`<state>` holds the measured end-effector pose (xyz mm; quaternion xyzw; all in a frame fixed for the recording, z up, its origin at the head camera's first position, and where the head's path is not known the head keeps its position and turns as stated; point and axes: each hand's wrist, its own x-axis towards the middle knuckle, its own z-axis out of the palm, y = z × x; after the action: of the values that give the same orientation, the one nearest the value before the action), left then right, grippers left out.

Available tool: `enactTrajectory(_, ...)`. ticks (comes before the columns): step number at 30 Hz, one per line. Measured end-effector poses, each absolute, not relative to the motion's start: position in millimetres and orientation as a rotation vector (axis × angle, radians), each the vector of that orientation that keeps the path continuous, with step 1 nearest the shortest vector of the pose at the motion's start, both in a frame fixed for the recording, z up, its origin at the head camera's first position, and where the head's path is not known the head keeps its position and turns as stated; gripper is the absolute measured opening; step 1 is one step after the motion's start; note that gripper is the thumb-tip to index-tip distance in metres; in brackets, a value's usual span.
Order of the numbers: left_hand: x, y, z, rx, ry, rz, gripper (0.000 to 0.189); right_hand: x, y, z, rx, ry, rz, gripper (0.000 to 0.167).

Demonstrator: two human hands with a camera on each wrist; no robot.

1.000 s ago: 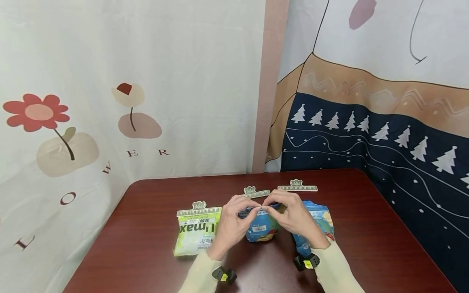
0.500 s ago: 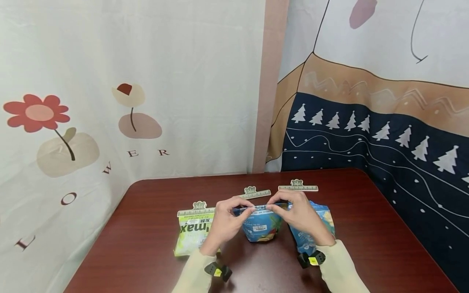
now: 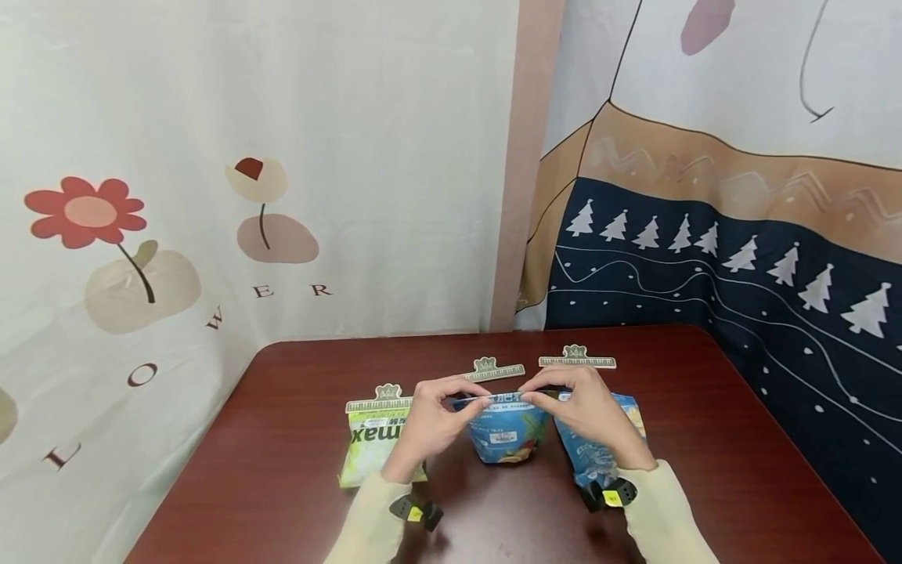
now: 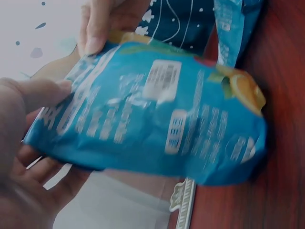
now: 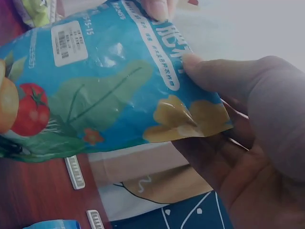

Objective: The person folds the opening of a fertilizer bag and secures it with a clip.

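Note:
A blue plastic bag point(image 3: 506, 435) printed with fruit and vegetables stands upright at the middle of the table. My left hand point(image 3: 435, 419) pinches its top edge on the left between thumb and fingers. On the other side of that edge, my right hand point(image 3: 595, 411) pinches it the same way. The left wrist view shows the bag's white barcode label point(image 4: 163, 80), with the left thumb point(image 4: 45, 91) on the near face. In the right wrist view the right thumb point(image 5: 219, 74) presses the printed top strip, fingers behind the bag.
To the left lies a green and white bag point(image 3: 369, 454) with a ruler-marked clip point(image 3: 380, 405) along its top. Another blue bag point(image 3: 592, 458) lies under the right forearm. Two more clips, one at centre point(image 3: 493, 370) and one farther right point(image 3: 576, 360), lie toward the table's point(image 3: 705, 439) back edge.
Both hands have slid apart along the bag's top edge, from nearly touching at the middle outward. The edge now stretches straight between them, and more of the bag's front shows.

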<state>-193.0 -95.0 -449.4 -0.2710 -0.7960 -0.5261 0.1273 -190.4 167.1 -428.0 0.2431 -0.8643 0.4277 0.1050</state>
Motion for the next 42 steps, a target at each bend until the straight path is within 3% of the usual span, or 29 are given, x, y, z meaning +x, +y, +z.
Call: enactTrajectory(42,-203,-126,-448,-0.820,-2.325,-1.620,0.004,-198,188,-433,0.542,-2.630,1.527,0.007)
